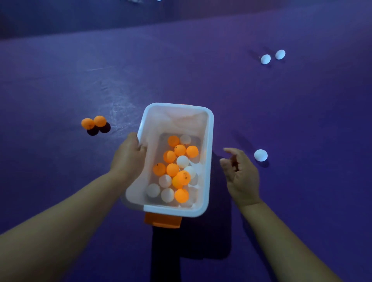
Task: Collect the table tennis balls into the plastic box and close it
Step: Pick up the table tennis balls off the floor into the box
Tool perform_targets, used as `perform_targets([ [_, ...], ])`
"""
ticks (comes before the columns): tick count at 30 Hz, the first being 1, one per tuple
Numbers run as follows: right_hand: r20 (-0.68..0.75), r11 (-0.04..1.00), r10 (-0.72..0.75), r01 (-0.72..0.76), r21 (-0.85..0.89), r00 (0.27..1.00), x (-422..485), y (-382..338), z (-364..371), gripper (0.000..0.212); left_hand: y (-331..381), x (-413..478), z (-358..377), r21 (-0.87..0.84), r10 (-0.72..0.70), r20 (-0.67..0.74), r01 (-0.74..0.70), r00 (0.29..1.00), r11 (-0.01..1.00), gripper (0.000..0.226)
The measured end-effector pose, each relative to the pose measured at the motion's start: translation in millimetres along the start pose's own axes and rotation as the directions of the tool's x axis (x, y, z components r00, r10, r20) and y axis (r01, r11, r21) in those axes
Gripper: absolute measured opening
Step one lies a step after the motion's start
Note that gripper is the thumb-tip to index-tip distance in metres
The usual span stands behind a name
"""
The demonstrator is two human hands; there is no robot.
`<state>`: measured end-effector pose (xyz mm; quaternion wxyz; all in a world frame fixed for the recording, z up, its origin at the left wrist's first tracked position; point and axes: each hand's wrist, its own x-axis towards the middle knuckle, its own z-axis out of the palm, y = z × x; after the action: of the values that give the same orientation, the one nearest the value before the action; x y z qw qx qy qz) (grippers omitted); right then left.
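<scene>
Head view: plastic box (210,161) sits centre frame, translucent with a white rim, open top facing me. Its dark shadow (191,241) falls offset below and to the right on the purple surface (60,80), so I read the box as held up off that surface, not resting on it.

Left hand (128,155) grasps the box's left rim, fingers curled over the edge into the box. Right hand (240,177) is released: fingers loosely bent, holding nothing, just right of the box and not touching it.

Pile of balls (172,169) inside the box, orange and white mixed, bunched toward the near end; the far end of the floor is bare. Orange latch (163,220) sticks out under the near short wall. A sliver of orange also shows at the far rim.

Loose on the surface:
- lone white ball (260,155), near the right hand, on its far right side; nothing between them.
- orange pair (88,123), touching each other, left of the box beyond the left hand.
- white pair (265,59), side by side, well apart from everything, far right.

Pale bits (132,1) at the top edge are cut off; I can't tell what they are.
</scene>
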<state>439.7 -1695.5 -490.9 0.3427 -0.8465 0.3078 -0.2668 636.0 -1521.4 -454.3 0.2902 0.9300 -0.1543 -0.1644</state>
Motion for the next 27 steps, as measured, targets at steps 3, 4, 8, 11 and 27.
perform_targets([
  [3, -0.075, 0.987, 0.12, -0.127, -0.101, 0.99, 2, 35, -3, 0.05, -2, 1, -1, 0.013, 0.008, -0.006, -0.008, 1.0, 1.0, 0.01],
  [4, -0.093, 0.981, 0.115, -0.128, -0.143, 0.989, 3, 45, -3, 0.047, -1, 1, 0, 0.023, 0.014, -0.008, -0.013, 1.0, 1.0, 0.01],
  [8, -0.264, 0.927, 0.151, -0.229, -0.298, 0.953, 19, 82, -3, 0.03, 2, -1, 4, 0.083, 0.022, -0.017, -0.021, 1.0, 0.996, 0.013],
  [11, -0.35, 0.869, 0.284, -0.394, -0.3, 0.893, 30, 95, -2, 0.044, 6, -1, 5, 0.12, 0.008, -0.019, -0.006, 1.0, 0.993, 0.014],
  [27, -0.244, 0.82, 0.561, -0.572, 0.031, 0.791, 31, 93, -10, 0.042, 15, -1, 2, 0.051, -0.005, 0.006, 0.005, 1.0, 0.999, 0.021],
])
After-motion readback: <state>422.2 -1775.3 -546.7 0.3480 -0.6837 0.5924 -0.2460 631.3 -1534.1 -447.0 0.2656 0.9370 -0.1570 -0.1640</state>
